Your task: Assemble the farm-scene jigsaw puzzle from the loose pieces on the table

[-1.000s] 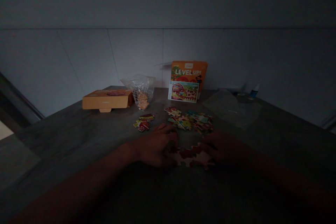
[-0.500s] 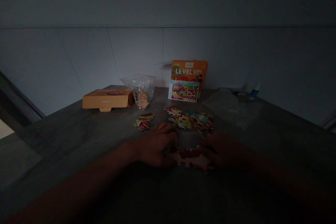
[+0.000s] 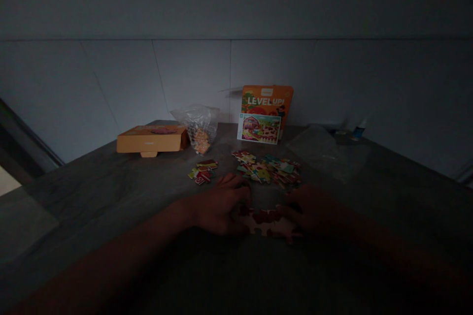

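We look mid-fit: left hand (image 3: 220, 205) and right hand (image 3: 314, 208), apart, touch opposite ends of the puzzle strip (image 3: 266, 224) on the table (image 3: 148, 184), grip too dark to call. Next likely wants gentle, level pressure.

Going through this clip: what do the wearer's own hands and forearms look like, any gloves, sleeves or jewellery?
The left hand and right hand are ungloved, with no sleeve showing on either forearm. No watch or bracelet shows; it's too dark to rule out rings.
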`<action>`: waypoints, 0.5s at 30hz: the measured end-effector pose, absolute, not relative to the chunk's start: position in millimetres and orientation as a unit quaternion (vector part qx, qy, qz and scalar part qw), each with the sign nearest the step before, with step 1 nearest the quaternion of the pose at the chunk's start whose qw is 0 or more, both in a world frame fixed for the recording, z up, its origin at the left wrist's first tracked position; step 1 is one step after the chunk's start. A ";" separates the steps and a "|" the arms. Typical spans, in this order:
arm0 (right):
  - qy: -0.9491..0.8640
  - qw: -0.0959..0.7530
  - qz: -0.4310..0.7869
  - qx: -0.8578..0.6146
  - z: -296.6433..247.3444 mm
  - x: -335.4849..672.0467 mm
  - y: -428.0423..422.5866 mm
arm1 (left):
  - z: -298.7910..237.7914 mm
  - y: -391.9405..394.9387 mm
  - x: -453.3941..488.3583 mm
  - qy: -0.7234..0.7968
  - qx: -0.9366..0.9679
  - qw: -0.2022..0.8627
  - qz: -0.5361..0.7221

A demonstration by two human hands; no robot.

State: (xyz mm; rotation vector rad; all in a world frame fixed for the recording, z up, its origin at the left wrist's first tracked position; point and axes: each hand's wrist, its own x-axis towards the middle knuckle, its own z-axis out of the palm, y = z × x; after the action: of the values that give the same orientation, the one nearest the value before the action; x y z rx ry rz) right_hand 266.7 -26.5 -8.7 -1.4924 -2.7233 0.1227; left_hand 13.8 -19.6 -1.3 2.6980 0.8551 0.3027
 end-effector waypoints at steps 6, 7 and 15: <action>-0.874 0.044 0.070 -0.479 -12.2 267.9 -25.3 | -1.0 -19.8 13.7 0.294 0.939 0.146 0.105; -0.873 0.056 0.075 -0.479 -12.9 267.3 -25.3 | -0.5 -19.9 13.8 0.296 0.938 0.146 0.101; -0.848 0.164 0.107 -0.493 -15.0 259.6 -28.2 | 0.4 -20.9 13.1 0.284 0.941 0.151 0.104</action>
State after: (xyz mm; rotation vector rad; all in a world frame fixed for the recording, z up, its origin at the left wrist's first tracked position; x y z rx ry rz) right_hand 259.6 -28.2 -15.0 -1.4056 -2.4174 0.3064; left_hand 13.1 -20.9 0.4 2.7019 0.8154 0.2985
